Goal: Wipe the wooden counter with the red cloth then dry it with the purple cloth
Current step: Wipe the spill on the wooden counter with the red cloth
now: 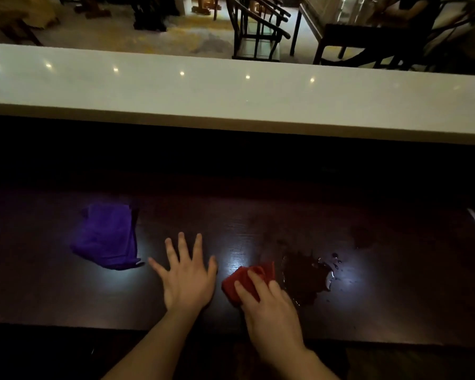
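**Dim room, dark bench, spill on the right**

Dark wood fills my view: the bench [258, 220] runs under a pale stone ledge [231, 100], with chairs [255, 28] on the floor beyond. My right hand [269, 305] grips the bunched red cloth [244, 281], pressed on the wood just left of a puddle [307, 278], nearly touching its edge. My left hand [187, 275] lies flat, fingers spread wide, holding nothing. Just beside its little finger sits the crumpled purple cloth [107, 237], untouched, on the left of the bench.
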A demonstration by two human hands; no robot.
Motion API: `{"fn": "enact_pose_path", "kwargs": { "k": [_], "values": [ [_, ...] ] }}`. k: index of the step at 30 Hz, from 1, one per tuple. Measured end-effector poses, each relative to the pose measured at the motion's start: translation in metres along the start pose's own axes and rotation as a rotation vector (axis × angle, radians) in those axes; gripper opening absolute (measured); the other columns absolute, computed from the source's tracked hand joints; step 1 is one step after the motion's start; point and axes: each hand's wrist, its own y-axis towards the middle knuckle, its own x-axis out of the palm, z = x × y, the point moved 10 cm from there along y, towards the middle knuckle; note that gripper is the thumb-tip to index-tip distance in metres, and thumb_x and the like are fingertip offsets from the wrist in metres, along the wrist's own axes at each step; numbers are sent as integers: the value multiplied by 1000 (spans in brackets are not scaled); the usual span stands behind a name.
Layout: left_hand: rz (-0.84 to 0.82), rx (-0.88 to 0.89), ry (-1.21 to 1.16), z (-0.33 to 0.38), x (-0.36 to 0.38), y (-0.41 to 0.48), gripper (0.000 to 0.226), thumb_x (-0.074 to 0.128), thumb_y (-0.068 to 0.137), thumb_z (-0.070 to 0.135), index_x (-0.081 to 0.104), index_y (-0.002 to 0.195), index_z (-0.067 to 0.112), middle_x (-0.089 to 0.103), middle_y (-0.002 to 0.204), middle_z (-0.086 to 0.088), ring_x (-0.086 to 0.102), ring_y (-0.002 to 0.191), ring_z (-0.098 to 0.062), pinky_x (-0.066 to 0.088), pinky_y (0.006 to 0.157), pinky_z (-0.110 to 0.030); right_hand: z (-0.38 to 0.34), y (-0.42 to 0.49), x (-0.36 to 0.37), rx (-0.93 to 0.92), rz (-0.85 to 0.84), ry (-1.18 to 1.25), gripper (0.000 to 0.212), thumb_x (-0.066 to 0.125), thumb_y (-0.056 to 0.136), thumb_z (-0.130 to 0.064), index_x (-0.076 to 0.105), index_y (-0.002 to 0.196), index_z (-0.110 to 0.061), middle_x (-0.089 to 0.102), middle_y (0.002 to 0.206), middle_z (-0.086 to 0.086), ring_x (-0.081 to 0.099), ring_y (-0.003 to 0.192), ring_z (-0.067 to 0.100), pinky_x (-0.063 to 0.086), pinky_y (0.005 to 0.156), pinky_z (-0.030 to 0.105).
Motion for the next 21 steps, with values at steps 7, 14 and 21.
{"fn": "enact_pose_path", "kwargs": {
  "k": [7,14,21],
  "values": [
    [16,27,1,5,-1,-2,74,9,89,65,20,153,29,16,161,-13,-1,147,-37,-3,106,-75,44,-30,-21,-125,-2,-5,52,65,78,-28,53,126,-44,49,141,-16,52,92,20,43,71,31],
    [36,26,13,6,-3,-3,73,14,89,65,23,152,28,20,160,-13,2,147,-38,-1,106,-75,32,-22,-9,-212,19,70,55,59,82,-23,45,131,-44,41,147,-19,48,98,20,40,77,32],
    [40,-8,40,1,-1,-1,72,12,89,67,18,152,33,19,161,-10,4,148,-35,3,108,-74,25,41,-11,107,134,114,47,57,86,-22,49,131,-36,45,146,-6,46,101,24,41,85,38]
  ]
}}
